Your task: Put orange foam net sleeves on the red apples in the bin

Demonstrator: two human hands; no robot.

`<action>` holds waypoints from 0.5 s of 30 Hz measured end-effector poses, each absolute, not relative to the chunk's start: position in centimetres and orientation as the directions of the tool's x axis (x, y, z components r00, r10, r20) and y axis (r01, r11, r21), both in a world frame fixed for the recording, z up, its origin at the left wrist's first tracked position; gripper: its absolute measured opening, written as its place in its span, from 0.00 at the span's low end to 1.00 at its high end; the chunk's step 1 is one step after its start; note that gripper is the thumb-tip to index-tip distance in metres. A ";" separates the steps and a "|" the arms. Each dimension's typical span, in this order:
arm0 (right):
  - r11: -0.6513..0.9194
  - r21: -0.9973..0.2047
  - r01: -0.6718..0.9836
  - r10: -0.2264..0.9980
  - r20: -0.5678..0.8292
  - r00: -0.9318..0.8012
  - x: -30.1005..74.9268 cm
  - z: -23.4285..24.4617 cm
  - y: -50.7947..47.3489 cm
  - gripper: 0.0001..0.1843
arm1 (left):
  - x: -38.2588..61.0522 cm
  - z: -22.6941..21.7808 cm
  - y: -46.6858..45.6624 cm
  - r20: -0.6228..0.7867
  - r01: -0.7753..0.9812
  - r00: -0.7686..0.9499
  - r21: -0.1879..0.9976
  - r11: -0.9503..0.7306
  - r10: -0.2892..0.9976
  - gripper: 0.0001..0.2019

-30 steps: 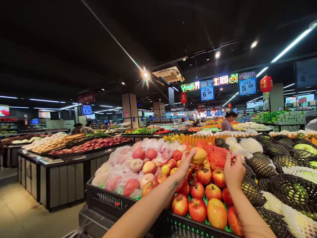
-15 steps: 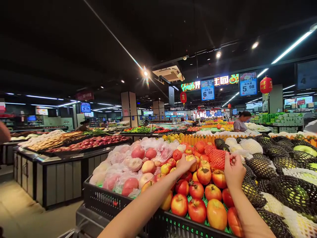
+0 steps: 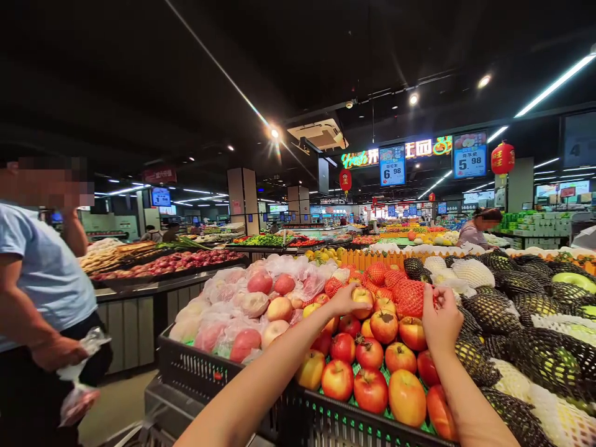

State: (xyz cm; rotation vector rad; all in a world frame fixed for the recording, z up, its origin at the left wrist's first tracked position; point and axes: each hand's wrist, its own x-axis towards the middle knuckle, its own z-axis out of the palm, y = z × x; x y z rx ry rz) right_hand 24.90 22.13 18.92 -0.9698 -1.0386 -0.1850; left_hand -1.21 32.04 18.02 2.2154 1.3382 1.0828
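Observation:
My left hand [image 3: 343,300] curves round a red-and-yellow apple [image 3: 362,298], thumb across its near side and fingers behind it. To the right, my right hand [image 3: 441,315] is closed, its fingertips pinching at the edge of a red mesh fruit sleeve [image 3: 408,297]; what lies inside the sleeve is hard to see. Loose apples [image 3: 370,390] fill the black crate [image 3: 326,417] below and between my forearms, on a green liner. Behind my hands sit more fruits in red mesh sleeves [image 3: 377,272].
Plastic-wrapped pinkish fruit [image 3: 246,344] lies on the left, black-netted green fruit [image 3: 542,360] on the right. A person in a light blue shirt [image 3: 46,273] stands at left, holding a plastic bag [image 3: 81,391]. Across the aisle is a red onion display [image 3: 177,267].
A person carrying a bag has come into view at left. My left hand has shifted slightly left, showing more of the apple. The right hand stays at the red mesh sleeve.

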 end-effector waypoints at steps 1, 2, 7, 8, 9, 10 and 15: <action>0.590 -0.590 0.551 0.298 0.793 0.531 24.9 18.9 22.2 0.33 | -1.3 18.3 32.1 0.427 0.597 0.284 0.622 -0.507 0.859 0.44; 0.589 -0.591 0.550 0.303 0.793 0.528 24.9 18.9 22.3 0.33 | -1.4 18.5 32.1 0.418 0.592 0.296 0.625 -0.509 0.859 0.43; 0.582 -0.600 0.549 0.320 0.790 0.523 24.8 19.0 22.2 0.33 | -1.1 19.1 32.0 0.423 0.605 0.308 0.604 -0.518 0.852 0.43; 0.580 -0.599 0.553 0.322 0.791 0.519 24.8 19.0 22.1 0.33 | -1.0 19.2 32.0 0.425 0.608 0.305 0.601 -0.518 0.852 0.43; 0.578 -0.596 0.557 0.323 0.794 0.515 24.7 19.1 22.1 0.33 | -0.9 19.2 31.9 0.425 0.609 0.301 0.602 -0.516 0.853 0.44; 0.577 -0.594 0.561 0.324 0.797 0.510 24.7 19.1 22.0 0.34 | -0.8 19.3 31.8 0.422 0.608 0.300 0.607 -0.513 0.855 0.44; 0.582 -0.589 0.561 0.322 0.800 0.506 24.7 19.2 21.8 0.33 | -1.0 19.1 31.6 0.319 0.560 0.367 0.674 -0.481 0.874 0.48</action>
